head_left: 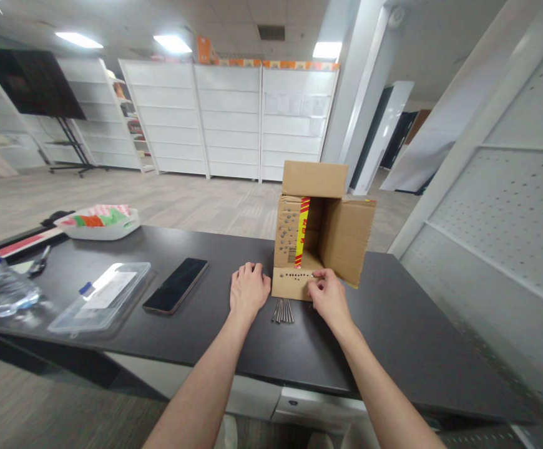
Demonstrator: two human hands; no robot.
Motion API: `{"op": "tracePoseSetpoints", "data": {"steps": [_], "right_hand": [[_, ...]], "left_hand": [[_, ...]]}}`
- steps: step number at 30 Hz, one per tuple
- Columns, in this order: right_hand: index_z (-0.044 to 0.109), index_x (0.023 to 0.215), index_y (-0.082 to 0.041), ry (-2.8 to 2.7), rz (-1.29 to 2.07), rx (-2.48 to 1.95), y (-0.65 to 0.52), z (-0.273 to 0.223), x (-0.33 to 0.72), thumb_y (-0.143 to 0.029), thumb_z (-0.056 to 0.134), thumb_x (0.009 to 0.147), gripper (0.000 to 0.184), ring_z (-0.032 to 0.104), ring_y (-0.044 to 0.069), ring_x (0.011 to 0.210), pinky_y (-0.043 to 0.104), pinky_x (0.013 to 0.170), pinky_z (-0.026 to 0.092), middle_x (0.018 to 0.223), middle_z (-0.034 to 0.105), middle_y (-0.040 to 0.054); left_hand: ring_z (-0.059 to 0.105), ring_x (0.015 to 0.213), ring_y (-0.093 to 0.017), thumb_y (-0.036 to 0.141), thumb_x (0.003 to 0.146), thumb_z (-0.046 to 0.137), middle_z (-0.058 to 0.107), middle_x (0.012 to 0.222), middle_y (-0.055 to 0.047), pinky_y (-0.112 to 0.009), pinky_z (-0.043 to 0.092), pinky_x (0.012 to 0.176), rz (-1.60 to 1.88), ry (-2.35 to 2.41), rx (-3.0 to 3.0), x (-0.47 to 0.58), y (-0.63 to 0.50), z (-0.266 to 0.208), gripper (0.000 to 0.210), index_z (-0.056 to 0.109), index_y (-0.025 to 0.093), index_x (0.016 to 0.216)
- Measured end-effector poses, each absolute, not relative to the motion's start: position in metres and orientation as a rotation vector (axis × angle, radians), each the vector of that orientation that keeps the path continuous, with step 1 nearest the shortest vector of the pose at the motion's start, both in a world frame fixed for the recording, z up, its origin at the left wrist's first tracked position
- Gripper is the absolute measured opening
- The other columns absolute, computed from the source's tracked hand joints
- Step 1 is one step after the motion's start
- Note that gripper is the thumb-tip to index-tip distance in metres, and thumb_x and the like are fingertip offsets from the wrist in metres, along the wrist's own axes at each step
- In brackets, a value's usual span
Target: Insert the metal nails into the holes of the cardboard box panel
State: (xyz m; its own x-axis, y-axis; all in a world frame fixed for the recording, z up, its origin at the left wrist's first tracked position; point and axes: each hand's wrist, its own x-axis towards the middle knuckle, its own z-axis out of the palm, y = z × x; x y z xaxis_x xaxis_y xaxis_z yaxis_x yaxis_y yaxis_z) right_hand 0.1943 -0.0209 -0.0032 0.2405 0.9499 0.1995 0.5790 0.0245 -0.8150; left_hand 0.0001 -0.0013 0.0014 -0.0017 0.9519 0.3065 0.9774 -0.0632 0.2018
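Left hand (249, 290) rests, fingers loosely bent, on the dark worktop (402, 330); right hand (328, 295) touches the near flap (290, 288) of a cardboard box (317, 236), its grip unclear. White shelving (227, 121) stands far.

box (350, 240): matt cardboard | nails (283, 310): metal | case (105, 296): glossy plastic | phone (176, 285): glossy front | tabletop (412, 318): smooth, matt

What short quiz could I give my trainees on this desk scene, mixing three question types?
1. True or false: the loose nails lie on the desk, in front of the cardboard box.
2. Which hand is at the lower flap with its row of holes: A) left; B) right; C) neither?
3. Name the strip on the box's two main colours.

Key: 1. True. 2. B, the right hand. 3. Red and yellow.
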Motion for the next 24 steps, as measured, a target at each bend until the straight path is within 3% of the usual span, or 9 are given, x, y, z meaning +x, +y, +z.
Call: {"op": "tracePoseSetpoints", "data": {"steps": [8,18,24], "right_hand": [[0.055,0.097,-0.018,-1.370,0.548,-1.634,-0.019,-0.006,0.189,-0.029,0.051,0.076,0.024,0.057,0.017,0.044,0.027,0.050,0.042,0.060,0.067,-0.0004],[0.050,0.097,-0.019,-1.229,0.720,-1.623,-0.012,-0.006,0.185,-0.026,0.054,0.077,0.022,0.048,0.012,0.032,0.022,0.034,0.033,0.056,0.065,-0.0035],[0.051,0.087,-0.019,-1.199,0.752,-1.638,-0.011,0.006,0.183,-0.018,0.056,0.073,0.015,0.050,0.011,0.031,0.020,0.033,0.034,0.055,0.066,-0.0026]], "left_hand": [[0.055,0.113,-0.026,0.025,0.093,0.043,0.063,0.120,-0.011,-0.040,0.039,0.098,-0.559,-2.116,-2.175,0.001,-0.002,0.003,0.031,0.064,0.020,0.115],[0.055,0.113,-0.026,0.026,0.093,0.043,0.063,0.119,-0.011,-0.040,0.040,0.098,-0.555,-2.116,-2.176,0.000,-0.001,0.002,0.031,0.064,0.020,0.116],[0.055,0.114,-0.025,0.027,0.093,0.043,0.063,0.121,-0.011,-0.040,0.039,0.099,-0.546,-2.137,-2.167,0.001,-0.001,0.002,0.032,0.064,0.021,0.117]]}}
